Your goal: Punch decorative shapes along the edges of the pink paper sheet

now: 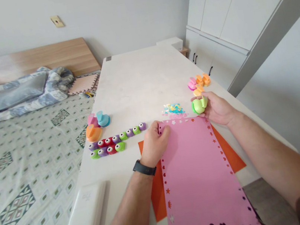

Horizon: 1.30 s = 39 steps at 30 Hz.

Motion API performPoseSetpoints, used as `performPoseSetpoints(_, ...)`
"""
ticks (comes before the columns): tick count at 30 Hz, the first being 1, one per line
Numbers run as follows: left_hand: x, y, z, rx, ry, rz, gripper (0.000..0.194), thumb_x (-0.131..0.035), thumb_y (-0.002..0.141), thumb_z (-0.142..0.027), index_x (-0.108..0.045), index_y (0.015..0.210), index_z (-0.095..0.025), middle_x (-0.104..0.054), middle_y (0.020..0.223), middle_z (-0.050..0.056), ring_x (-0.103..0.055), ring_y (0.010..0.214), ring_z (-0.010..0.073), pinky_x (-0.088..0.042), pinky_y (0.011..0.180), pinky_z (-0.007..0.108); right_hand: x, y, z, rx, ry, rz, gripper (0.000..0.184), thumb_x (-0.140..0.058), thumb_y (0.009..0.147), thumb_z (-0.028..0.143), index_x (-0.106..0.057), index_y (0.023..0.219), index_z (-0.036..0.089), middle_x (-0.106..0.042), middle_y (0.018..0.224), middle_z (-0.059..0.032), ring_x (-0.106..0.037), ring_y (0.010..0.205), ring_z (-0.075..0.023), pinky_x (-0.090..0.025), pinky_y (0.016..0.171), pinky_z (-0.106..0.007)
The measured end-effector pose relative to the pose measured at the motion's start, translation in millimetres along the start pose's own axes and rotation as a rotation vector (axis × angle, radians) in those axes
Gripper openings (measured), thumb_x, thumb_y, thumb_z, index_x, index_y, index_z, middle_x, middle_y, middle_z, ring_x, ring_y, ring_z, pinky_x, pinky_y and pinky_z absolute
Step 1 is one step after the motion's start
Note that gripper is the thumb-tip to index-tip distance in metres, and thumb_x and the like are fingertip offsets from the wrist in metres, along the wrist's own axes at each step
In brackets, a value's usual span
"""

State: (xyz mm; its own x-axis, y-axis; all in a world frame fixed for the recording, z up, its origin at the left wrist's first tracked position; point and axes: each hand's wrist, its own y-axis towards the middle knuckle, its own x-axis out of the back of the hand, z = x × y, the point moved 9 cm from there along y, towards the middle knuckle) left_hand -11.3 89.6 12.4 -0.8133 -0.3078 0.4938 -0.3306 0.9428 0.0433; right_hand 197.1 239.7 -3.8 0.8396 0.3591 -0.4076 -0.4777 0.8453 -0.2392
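A pink sheet (198, 173) of paper or foam hangs partly over the table's near edge, with small punched shapes such as stars, hearts and flowers along its borders. My left hand (154, 143) pinches its top left corner, thumb on top. At the top right corner, my right hand (218, 109) is closed around a green craft punch (199, 105), which touches or nearly touches the sheet's edge. Under the pink sheet lies orange paper (229, 151). Just beyond the top edge is a small heap of blue, yellow and pink paper cutouts (174, 109).
Several small eye-like punches (116, 138) stand in two rows on the white table (134, 81). Larger punches (93, 132) sit behind them at left, others (199, 80) at far right. A long white device (83, 216) lies front left, beside a bed (33, 163).
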Motion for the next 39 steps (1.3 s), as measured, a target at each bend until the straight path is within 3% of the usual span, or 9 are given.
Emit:
performPoseSetpoints(7,3.4,0.2,-1.2,0.012,0.035,-0.021,0.024,-0.055,0.092,-0.036,-0.046,0.076,-0.02,-0.045,0.066,-0.006,-0.043,0.062,0.0106,-0.03,0.058,0.025,-1.0,-2.3,6.1,0.152,-0.218,-0.004,0.037,-0.074,0.086,0.06,-0.072,0.091,0.023,-0.064,0.072,-0.0037,-0.053,0.062,-0.0167,-0.038,0.05,-0.03)
performPoseSetpoints(12,4.5,-0.4,-2.4,0.007,0.026,-0.032,0.022,-0.056,0.092,-0.036,-0.049,0.078,-0.02,-0.047,0.067,-0.006,-0.044,0.063,0.0107,-0.033,0.059,0.025,8.8,-2.3,13.4,0.281,-0.437,-0.097,0.045,-0.072,0.083,0.068,-0.07,0.092,0.024,-0.067,0.076,-0.0046,-0.058,0.067,-0.0188,-0.045,0.058,-0.032)
performPoseSetpoints(20,4.8,-0.5,-5.0,-0.007,0.002,-0.033,0.019,-0.056,0.093,-0.035,-0.054,0.082,-0.019,-0.051,0.069,-0.005,-0.046,0.064,0.0108,-0.034,0.06,0.025,11.9,-3.9,16.2,0.358,-0.703,-0.145,0.044,-0.067,0.088,0.066,-0.074,0.103,0.025,-0.068,0.084,-0.003,-0.057,0.073,-0.0185,-0.047,0.068,-0.032)
performPoseSetpoints(32,7.4,0.0,-8.3,-0.023,0.016,-0.042,0.021,-0.056,0.092,-0.036,-0.05,0.08,-0.02,-0.049,0.069,-0.005,-0.046,0.064,0.0111,-0.033,0.061,0.025,13.2,-3.0,16.6,0.401,-0.827,-0.171,0.044,-0.065,0.089,0.067,-0.074,0.109,0.028,-0.073,0.094,-0.0036,-0.064,0.087,-0.0224,-0.051,0.081,-0.035)
performPoseSetpoints(39,7.8,-0.7,-8.8,-0.004,0.004,-0.038,0.022,-0.056,0.093,-0.036,-0.05,0.079,-0.02,-0.048,0.069,-0.005,-0.045,0.064,0.0107,-0.034,0.062,0.025,10.9,-2.4,12.2,0.355,-0.724,-0.129,0.046,-0.067,0.087,0.068,-0.074,0.106,0.026,-0.073,0.088,-0.0041,-0.063,0.079,-0.0213,-0.051,0.07,-0.033)
